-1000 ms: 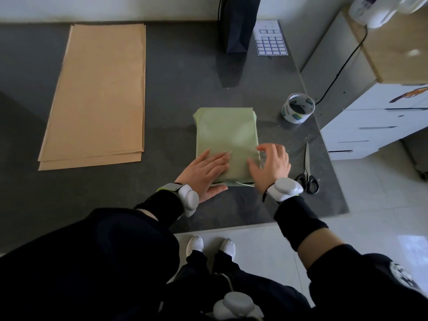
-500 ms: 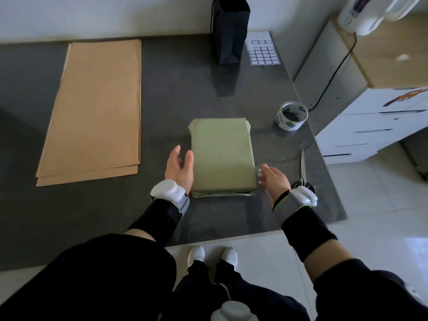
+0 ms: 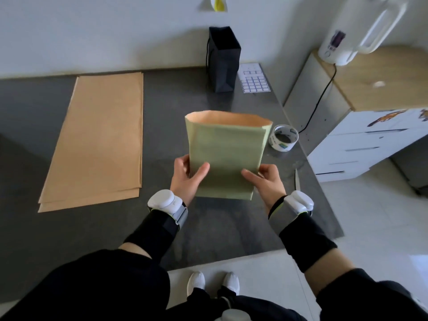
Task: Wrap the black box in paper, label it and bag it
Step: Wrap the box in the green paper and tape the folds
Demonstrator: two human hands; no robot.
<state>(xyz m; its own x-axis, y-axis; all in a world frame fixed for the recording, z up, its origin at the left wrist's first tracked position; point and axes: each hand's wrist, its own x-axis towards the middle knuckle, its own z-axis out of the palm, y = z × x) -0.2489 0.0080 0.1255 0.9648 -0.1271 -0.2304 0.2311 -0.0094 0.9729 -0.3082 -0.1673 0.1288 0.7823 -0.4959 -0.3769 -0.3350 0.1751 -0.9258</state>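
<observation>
- A person stands at a dark grey stone worktop [image 3: 208, 228], seen from a camera on their head, looking down.
- The left hand [image 3: 188, 174] and right hand [image 3: 266, 179] each grasp a lower side of a pale green paper parcel [image 3: 225, 156], thumbs on the near face. It is held upright, lifted off the worktop.
- The black box itself is hidden; it is presumably inside the paper.
- Wrapping looks partly done. The sides are closed, but the top end gapes open and shows the paper's tan inner face.
- Left to do, by my reading: fold and tape that end, stick on a label, then bag the parcel.
- A black paper gift bag [image 3: 223, 60] stands at the back by the wall, with a white sheet of blue-edged labels [image 3: 254, 81] just beside it.
- A roll of clear tape [image 3: 284, 140] sits to the right of the parcel; a scissors blade [image 3: 297, 179] shows near the right hand.
- A stack of brown paper sheets [image 3: 97, 137] lies well to the left.
- To the right stand white drawers [image 3: 370, 147], and a white corded appliance [image 3: 342, 42] sits on a wooden top. The floor has pale tiles [image 3: 382, 228].
</observation>
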